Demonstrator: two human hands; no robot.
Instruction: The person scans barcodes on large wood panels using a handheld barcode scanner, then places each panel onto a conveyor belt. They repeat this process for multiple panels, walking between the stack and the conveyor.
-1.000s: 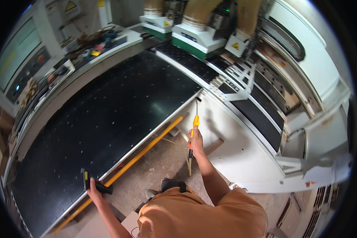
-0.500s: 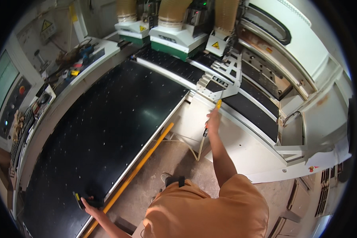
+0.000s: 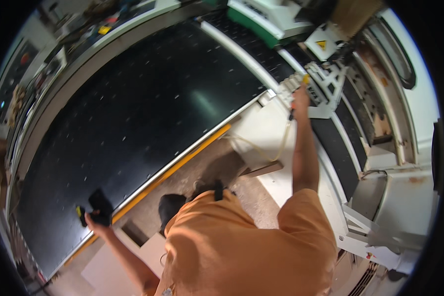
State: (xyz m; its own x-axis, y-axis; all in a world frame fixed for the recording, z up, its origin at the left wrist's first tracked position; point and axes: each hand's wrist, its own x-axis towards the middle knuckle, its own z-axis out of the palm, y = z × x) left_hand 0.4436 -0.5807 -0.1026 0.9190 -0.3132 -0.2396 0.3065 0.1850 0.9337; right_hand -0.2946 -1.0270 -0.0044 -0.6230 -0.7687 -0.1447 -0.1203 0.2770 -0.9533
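A slim air gun (image 3: 306, 79) is showing its yellow upper part just above the right hand (image 3: 301, 97), whose fingers are closing around its body, with orange and dark parts showing below the grip. It is sitting over a silvery metal bracket with cut-outs (image 3: 323, 111); whether it is touching the bracket, I cannot tell. From its lower end a pale hose (image 3: 285, 135) is hanging and curving leftward in front of a white panel (image 3: 254, 121).

The left hand (image 3: 98, 224) is grasping a dark handheld tool (image 3: 100, 201) with a yellow patch at its left side; blur is hiding its exact kind. This tool is sitting over the near edge of a black worktop (image 3: 143, 108), which is bearing many pale specks. Along that edge a yellow bar (image 3: 182, 163) is running at a slant.

Farther out, a green-and-white machine housing (image 3: 261, 19) is standing beyond the worktop, and a white box with a yellow warning triangle (image 3: 323, 44) is standing to its right. At the upper left, a cluttered ledge (image 3: 133, 22) is bordering the worktop. The person is wearing an orange shirt (image 3: 246, 246).
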